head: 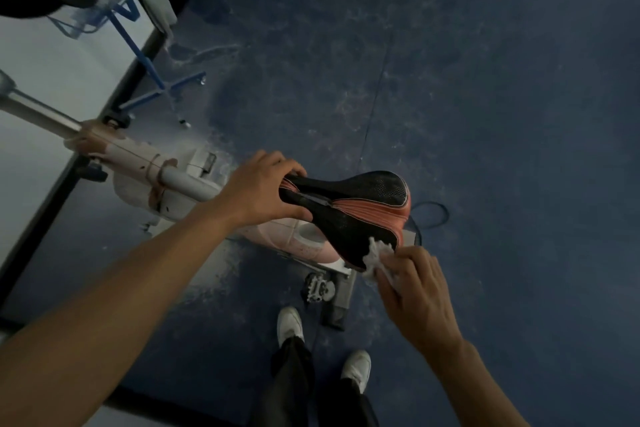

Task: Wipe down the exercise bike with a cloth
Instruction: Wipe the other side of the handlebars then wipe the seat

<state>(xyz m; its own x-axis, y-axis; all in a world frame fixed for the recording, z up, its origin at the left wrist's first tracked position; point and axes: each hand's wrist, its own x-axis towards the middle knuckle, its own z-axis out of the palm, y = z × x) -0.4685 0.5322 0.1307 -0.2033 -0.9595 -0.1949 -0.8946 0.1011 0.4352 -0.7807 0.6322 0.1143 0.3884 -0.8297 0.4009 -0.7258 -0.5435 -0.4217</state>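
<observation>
Exercise bike's black mesh saddle with salmon-pink stripes is steadied at its narrow nose by the left hand, fingers curled round it, while a crumpled white cloth, pinched in the right hand, is pressed against the wide rear edge.

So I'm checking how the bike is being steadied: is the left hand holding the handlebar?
No, the left hand grips the narrow front end of the saddle, while the right hand presses the cloth to its rear.

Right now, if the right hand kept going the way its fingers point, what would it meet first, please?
The right hand already presses the cloth against the wide rear edge of the saddle, so it would probably push straight into the saddle.
</observation>
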